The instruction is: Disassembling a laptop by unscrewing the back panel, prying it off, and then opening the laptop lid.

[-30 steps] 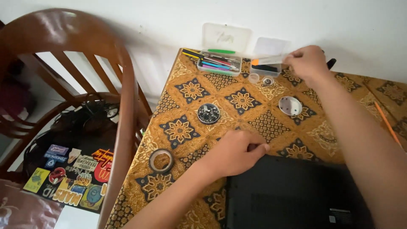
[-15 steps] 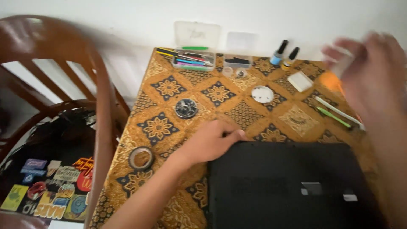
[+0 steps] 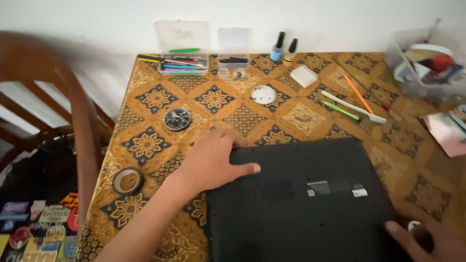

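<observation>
Black laptop, underside up, lies on the patterned tablecloth at its near edge. My left hand rests flat on its upper-left corner, fingers loosely spread, gripping nothing. My right hand touches the lower-right corner; I cannot tell whether it holds something small and white. Beyond the left fingertips: a round dark tin; beside the wrist, a tape roll.

Tape roll, two small bottles

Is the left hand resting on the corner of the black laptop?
Yes, the left hand lies flat on the top-left corner of the black laptop.
</observation>
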